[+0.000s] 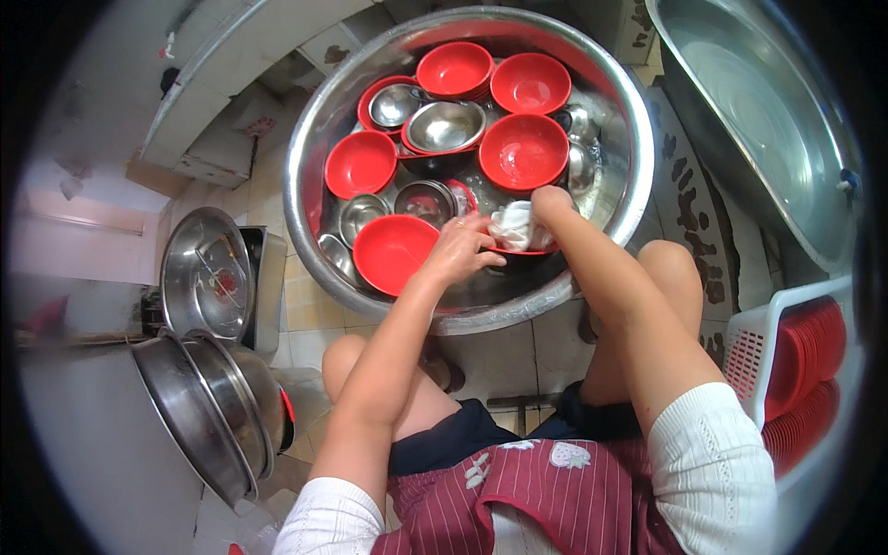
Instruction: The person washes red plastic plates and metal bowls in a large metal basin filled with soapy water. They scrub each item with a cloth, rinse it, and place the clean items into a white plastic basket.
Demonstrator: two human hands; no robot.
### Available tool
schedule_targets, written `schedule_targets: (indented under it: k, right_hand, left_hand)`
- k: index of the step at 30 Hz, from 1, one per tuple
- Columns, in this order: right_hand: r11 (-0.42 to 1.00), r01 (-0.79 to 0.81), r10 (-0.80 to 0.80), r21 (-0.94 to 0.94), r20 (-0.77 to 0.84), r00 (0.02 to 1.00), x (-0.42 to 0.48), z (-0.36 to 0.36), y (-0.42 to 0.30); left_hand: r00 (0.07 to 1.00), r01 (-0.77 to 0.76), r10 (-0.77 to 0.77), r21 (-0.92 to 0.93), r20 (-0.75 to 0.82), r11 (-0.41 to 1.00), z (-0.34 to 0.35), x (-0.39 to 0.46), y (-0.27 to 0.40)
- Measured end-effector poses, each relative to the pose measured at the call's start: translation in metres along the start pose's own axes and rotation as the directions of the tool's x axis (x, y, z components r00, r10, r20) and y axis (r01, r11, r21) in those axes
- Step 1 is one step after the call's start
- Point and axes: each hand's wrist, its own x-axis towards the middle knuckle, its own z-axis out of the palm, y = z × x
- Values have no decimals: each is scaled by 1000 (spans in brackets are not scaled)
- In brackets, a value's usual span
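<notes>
A large round steel basin (642,166) sits in front of me with red bowls and metal bowls in it. My right hand (553,205) presses a white cloth (512,225) into a red bowl with a dark outside (531,252) near the basin's front wall. On that bowl's left rim is my left hand (463,250), its thumb side towards the cloth. Another red bowl (394,253) lies just left of this hand. Beyond it, a stack of metal bowls (422,202) leans among the dishes. Above my right hand stands a wide red bowl (524,152).
To the right is a big metal tub (763,90) holding clear liquid. Below it, a white plastic basket (746,361) contains stacked red dishes (808,354). Steel basins (201,409) stand tilted at left, near another steel basin (208,270). Tiled floor (312,291) surrounds the basin.
</notes>
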Motion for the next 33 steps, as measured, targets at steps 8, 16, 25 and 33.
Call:
schedule_targets:
  k: [8,16,25,33]
  right_hand:
    - [973,229,-210,-19,338,918,57,46,35]
    - [856,407,-283,319,-369,885,-68,-52,-100]
    - [536,233,87,812,-327,941,51,-1,-2]
    - [534,445,-26,719,-512,858,-60,-23,-107]
  left_hand:
    - [830,278,-531,-951,169,132,-20,9,-21]
    - [788,155,-608,-987,100,39,20,9,-36]
    - [819,-225,-571,-948,-58,-226,18,31,10]
    - [545,-320,-831,-890,107,-325,26,12,-40]
